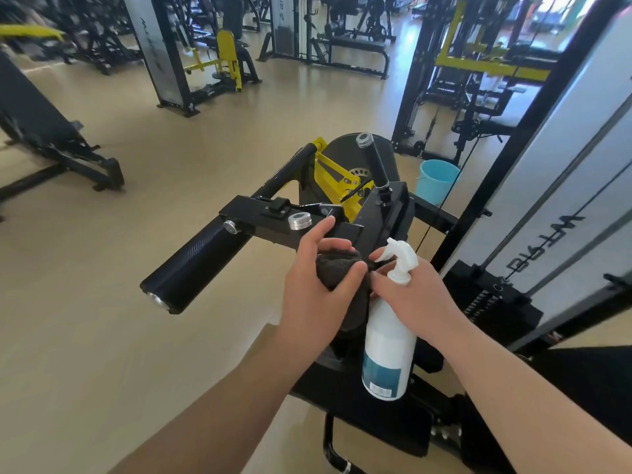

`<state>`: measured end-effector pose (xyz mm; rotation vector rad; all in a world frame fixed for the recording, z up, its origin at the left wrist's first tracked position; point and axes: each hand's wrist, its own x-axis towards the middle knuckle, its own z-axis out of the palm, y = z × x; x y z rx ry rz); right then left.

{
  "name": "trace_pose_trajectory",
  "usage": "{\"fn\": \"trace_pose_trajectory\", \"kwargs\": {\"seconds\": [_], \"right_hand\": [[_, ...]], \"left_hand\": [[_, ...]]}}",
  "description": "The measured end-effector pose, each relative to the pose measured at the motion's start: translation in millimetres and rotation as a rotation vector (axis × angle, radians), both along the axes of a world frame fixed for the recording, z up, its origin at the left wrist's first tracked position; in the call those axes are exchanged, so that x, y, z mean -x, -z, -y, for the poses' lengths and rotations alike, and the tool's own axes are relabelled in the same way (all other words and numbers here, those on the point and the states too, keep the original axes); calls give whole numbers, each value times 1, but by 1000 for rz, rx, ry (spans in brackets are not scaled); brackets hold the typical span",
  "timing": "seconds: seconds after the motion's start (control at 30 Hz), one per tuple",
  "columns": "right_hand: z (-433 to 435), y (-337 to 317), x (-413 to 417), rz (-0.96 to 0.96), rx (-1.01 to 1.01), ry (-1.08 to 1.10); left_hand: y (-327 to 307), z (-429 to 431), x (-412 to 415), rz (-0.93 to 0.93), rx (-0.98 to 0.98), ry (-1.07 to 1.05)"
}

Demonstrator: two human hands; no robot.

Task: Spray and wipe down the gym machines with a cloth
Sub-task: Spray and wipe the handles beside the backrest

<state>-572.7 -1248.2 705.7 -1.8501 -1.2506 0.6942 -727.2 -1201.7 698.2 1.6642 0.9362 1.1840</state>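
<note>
left hand point(316, 282): forearm enters from the lower left and rises toward the middle of the view. Fingers curl over the top of the cloth, the thumb lies across its near side, and the hand grips the cloth firmly

cloth point(337, 266): dark grey and bunched into a wad in the left hand. Held just in front of the machine's black frame, beside the head of the spray bottle

right hand point(419, 297): forearm enters from the lower right, back of the hand upward. Fingers curl round the neck of the spray bottle, with the trigger head standing above the knuckles. The fingertips reach across to the edge of the cloth, close to the left thumb

spray bottle point(390, 340): white body, teal label low on it, white trigger head. Hangs roughly upright beneath the right hand, in front of the machine's lower part

machine point(260, 213): black steel frame
- roller pad point(191, 265): black, points toward the lower left, silver end cap
- silver knob point(300, 221): on the frame, just beyond the left fingertips
- grip handle point(374, 162): black, tilted, silver cap on top
- yellow lever point(337, 177): behind the frame

bucket point(437, 181): light blue, on the floor behind the machine

weight tower point(547, 186): white panels and cables, at the right
</note>
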Motion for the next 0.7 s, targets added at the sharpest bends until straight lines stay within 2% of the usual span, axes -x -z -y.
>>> {"fn": "trace_pose_trajectory", "kwargs": {"seconds": [0.1,0.3,0.57,0.7], "right_hand": [[4,-1,-17,-40,-27,33],[9,1,-71,-44,-43,41],[-15,9,-167,-93,-69,1],[-34,2,-209,-110,-63,-65]], "left_hand": [[-2,-4,-21,-8,65,61],[7,-10,-72,-168,156,383],[16,-15,-169,-116,259,198],[14,-24,-210,-58,413,26]]}}
